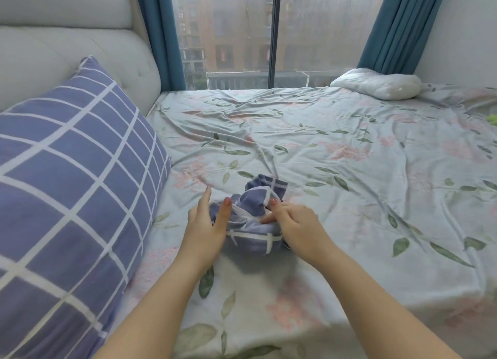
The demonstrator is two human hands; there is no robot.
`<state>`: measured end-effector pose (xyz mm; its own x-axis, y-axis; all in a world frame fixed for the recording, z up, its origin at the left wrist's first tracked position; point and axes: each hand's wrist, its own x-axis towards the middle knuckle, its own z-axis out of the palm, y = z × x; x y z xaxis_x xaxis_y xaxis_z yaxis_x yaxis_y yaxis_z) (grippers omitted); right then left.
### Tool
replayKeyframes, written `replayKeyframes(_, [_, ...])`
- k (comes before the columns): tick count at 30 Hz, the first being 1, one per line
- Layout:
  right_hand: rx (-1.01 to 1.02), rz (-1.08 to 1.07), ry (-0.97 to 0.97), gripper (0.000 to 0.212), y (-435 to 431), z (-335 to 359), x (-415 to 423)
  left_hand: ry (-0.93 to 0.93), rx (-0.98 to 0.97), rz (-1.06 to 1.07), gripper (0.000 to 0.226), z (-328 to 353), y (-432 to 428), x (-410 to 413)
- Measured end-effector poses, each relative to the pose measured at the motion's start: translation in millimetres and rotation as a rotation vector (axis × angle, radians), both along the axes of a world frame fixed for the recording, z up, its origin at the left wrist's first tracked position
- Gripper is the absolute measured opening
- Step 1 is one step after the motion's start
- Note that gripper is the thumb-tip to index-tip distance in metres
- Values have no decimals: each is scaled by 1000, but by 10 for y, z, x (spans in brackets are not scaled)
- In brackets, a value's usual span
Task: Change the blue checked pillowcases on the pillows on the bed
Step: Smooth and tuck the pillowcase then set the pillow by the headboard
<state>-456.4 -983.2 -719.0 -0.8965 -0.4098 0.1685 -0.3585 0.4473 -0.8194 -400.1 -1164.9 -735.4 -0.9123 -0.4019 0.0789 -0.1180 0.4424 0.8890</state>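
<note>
Loose checked case crumpled on bed sheet, btwn both hands. L hand fingers straight, pressed to its side; R hand pinching the fabric. Pillow filling 2nd case at left; bare pillow far right.

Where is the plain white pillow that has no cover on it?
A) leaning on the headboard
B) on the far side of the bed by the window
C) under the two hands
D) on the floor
B: the bare white pillow lies at the far corner of the bed by the window; the right hand pinches only the bunched blue checked pillowcase.
</note>
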Motion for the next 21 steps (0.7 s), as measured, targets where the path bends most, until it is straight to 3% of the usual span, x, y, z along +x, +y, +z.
replayKeyframes(6, [-46,266,-240,60,-146,132,267,-39,356,9,114,82,-44,154])
replayKeyframes(9, [78,234,-284,60,-145,117,278,-115,324,-16,80,78,-7,202])
replayKeyframes(11, [69,60,-268,52,-139,90,215,-148,344,25,65,83,-6,221])
replayKeyframes(14, [110,-173,-212,34,-130,-8,104,-187,406,-6,85,24,2,218])
replayKeyframes(16, [24,-134,-391,38,-187,-32,157,-188,414,-56,95,-21,23,201])
replayKeyframes(18, [-85,-30,-516,35,-278,-94,197,-172,435,-96,83,-36,64,189])
replayKeyframes(21, [-118,32,-458,22,-411,-128,250,-173,453,-86,54,-51,111,173])
